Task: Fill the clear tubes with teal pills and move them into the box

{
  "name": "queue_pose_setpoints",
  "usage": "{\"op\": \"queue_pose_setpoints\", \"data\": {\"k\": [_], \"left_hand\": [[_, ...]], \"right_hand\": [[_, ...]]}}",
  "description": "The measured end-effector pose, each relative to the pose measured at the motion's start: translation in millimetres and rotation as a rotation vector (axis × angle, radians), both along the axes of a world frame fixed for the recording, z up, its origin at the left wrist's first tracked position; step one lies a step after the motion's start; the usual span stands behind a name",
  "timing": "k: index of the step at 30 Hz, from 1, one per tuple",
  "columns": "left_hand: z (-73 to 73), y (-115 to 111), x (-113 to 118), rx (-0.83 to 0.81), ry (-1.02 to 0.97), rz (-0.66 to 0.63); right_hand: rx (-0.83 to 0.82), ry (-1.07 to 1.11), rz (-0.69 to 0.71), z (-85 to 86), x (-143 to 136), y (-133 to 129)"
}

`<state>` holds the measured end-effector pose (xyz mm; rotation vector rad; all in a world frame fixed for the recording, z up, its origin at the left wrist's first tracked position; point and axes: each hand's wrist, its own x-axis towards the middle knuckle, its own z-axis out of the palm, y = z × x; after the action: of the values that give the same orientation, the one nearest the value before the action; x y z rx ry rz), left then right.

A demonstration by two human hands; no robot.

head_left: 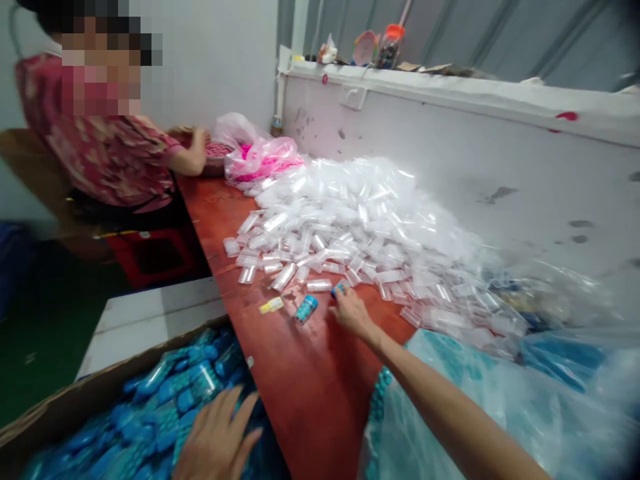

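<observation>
My right hand [351, 311] reaches out over the red-brown table [305, 387] and its fingers pinch a small blue-filled tube [341, 288] at the edge of a big heap of clear plastic tubes [360, 227]. Another blue-filled tube [306, 309] and a yellow one [271, 305] lie on the table just left of that hand. My left hand [219, 440] hovers with fingers spread over a cardboard box [75, 400] full of blue-filled tubes [170, 400]; it holds nothing.
Another person in a red patterned top [95, 140] sits at the far left end, a hand at a bowl of pink pieces [217, 152] beside a pink plastic bag [260, 157]. Clear bags with blue contents [500, 393] lie at the right. A white wall ledge [450, 87] holds jars.
</observation>
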<state>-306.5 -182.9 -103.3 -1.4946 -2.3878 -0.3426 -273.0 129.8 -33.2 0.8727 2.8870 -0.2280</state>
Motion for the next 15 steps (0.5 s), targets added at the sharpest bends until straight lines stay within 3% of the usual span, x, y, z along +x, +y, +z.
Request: {"op": "queue_pose_setpoints", "data": {"k": [2, 4, 6, 8, 11, 15], "left_hand": [[25.0, 56.2, -14.8, 0.016, -0.085, -0.040], [36.7, 114.0, -34.3, -0.030, -0.181, -0.079], [33.0, 158.0, -52.1, -0.078, -0.249, -0.094], [22.5, 179.8, -60.3, -0.136, -0.296, -0.089], [12.7, 170.4, -53.8, -0.135, -0.280, -0.090], [15.6, 101.5, -36.1, -0.159, -0.255, -0.014]], "right_hand": [[-0.046, -0.021, -0.003, -10.1, -4.9, 22.2], [-0.080, -0.023, 0.037, -22.3, -6.5, 30.3], [-0.117, -0.024, 0.099, -34.2, -3.2, 26.1], [-0.148, -0.025, 0.166, -43.3, 5.5, 12.8], [-0.178, 0.016, 0.229, -48.8, 22.4, -18.8], [-0.285, 0.018, 0.354, -39.3, 32.3, -74.5]]}}
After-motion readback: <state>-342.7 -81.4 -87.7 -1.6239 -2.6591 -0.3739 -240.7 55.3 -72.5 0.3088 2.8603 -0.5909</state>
